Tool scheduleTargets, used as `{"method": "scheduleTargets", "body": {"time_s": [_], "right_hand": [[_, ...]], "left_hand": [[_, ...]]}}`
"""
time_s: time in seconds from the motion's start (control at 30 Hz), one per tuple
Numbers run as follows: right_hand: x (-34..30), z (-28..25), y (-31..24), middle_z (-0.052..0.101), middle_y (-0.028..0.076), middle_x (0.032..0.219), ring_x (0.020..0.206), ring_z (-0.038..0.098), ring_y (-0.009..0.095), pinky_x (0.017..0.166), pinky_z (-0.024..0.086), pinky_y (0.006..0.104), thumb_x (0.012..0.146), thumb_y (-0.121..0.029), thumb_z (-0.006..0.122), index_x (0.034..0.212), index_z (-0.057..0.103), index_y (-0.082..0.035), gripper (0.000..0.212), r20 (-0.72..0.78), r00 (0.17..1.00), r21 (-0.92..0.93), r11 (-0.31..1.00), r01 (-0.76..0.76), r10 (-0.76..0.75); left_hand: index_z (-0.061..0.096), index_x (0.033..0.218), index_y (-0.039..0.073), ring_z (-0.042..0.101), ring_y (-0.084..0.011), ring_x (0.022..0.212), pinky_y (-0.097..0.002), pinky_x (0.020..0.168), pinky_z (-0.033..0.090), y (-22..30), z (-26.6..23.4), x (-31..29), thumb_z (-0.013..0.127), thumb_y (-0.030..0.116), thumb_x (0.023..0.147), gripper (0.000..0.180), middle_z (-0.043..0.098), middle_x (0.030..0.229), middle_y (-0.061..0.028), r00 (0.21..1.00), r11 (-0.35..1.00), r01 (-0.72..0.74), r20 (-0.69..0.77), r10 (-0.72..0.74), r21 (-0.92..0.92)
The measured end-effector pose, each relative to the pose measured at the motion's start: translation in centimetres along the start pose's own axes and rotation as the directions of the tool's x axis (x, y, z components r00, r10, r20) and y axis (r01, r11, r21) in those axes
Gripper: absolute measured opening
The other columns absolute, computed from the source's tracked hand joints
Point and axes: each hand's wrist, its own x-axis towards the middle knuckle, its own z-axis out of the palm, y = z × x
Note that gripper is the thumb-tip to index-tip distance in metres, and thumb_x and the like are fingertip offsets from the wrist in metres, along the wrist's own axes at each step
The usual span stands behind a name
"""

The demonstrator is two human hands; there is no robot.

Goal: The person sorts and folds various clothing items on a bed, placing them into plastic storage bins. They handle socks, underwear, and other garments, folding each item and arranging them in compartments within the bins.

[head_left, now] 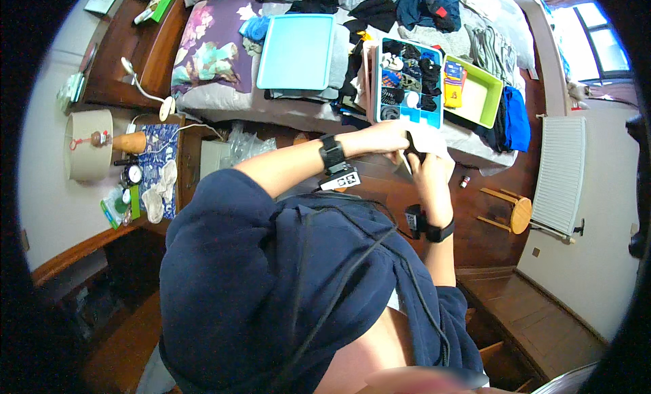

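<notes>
Just in front of the blue divided box (378, 82), my left hand (385, 138) and my right hand (434, 167) meet. Between them they grip a small dark piece of cloth (415, 147), its kind partly hidden by the fingers and strong glare. Rolled socks and other dark bundles fill many of the box's compartments, while some near ones show bare blue bottoms. To its right, a green bin (485, 99) holds a yellow package (453, 89) at its left side. A light blue lid (296, 51) lies flat on the bed, left of the box.
Clothes are heaped along the bed (230, 102), with blue garments (517, 119) hanging at its right edge. A wooden stool (521, 214) stands near the radiator (559, 173). On the floor is a small bottle (464, 182). At left, a lamp (91, 146) stands by the bedside table.
</notes>
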Motion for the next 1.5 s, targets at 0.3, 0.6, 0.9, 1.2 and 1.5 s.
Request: {"method": "scheduleTargets", "body": {"time_s": [0.3, 0.6, 0.9, 1.2, 1.5], "right_hand": [[1.7, 1.0, -5.2, 0.064, 0.018, 0.07, 0.065, 0.065, 0.035, 0.058, 0.053, 0.0427, 0.087, -0.027, 0.055, 0.104, 0.058, -0.007, 0.026, 0.501, 0.853, -0.219, 0.975, -0.038, 0.146], [3.3, -2.1, -4.8, 0.067, 0.012, 0.095, 0.082, 0.064, 0.018, 0.074, 0.049, 0.0282, 0.089, -0.006, 0.056, 0.121, 0.057, -0.004, 0.032, 0.138, 0.966, 0.503, 0.824, -0.259, 0.219], [1.4, -1.9, -1.8, 0.065, 0.007, 0.095, 0.084, 0.06, 0.012, 0.074, 0.048, 0.0245, 0.093, -0.01, 0.052, 0.123, 0.055, 0.0, 0.031, 0.258, 0.785, 0.593, 0.549, -0.589, 0.564], [-0.9, -6.8, 3.5, 0.065, 0.008, 0.1, 0.086, 0.061, 0.012, 0.077, 0.049, 0.0236, 0.096, -0.015, 0.051, 0.127, 0.051, -0.001, 0.034, 0.205, 0.595, 0.591, 0.386, -0.708, 0.777], [0.5, -18.4, 12.2, 0.064, 0.008, 0.104, 0.088, 0.061, 0.012, 0.075, 0.049, 0.0232, 0.095, -0.017, 0.051, 0.133, 0.044, -0.002, 0.041, 0.212, 0.561, 0.742, 0.242, -0.625, 0.801]], "left_hand": [[0.057, 0.091, 0.001, 0.061, -0.0142, 0.076, -0.0287, 0.067, 0.05, 1.1, -2.6, -3.2, 0.052, 0.016, 0.086, 0.017, 0.059, 0.078, -0.0046, 0.992, 0.99, -0.096, -0.074, 0.103, 0.1], [0.049, 0.107, 0.0, 0.062, -0.0161, 0.071, -0.0274, 0.06, 0.056, 1.5, -16.2, -13.9, 0.05, 0.014, 0.09, 0.022, 0.055, 0.088, -0.0066, 0.86, 0.956, -0.081, -0.505, -0.076, -0.282], [0.052, 0.102, 0.0, 0.063, -0.0205, 0.082, -0.0351, 0.07, 0.057, -4.0, -33.2, -17.9, 0.048, 0.012, 0.092, 0.016, 0.058, 0.092, -0.0097, 0.441, 0.937, -0.209, -0.883, -0.164, -0.279], [0.057, 0.094, -0.002, 0.061, -0.0224, 0.093, -0.0375, 0.088, 0.052, -19.4, -47.7, -18.1, 0.055, 0.011, 0.088, 0.014, 0.059, 0.094, -0.0111, 0.484, 0.872, -0.255, -0.836, -0.259, -0.418], [0.048, 0.123, -0.007, 0.057, -0.0286, 0.105, -0.0343, 0.089, 0.046, -9.4, -45.2, -2.5, 0.067, 0.032, 0.082, 0.059, 0.049, 0.122, -0.0252, 0.261, 0.804, 0.368, -0.882, 0.393, 0.467]]}}
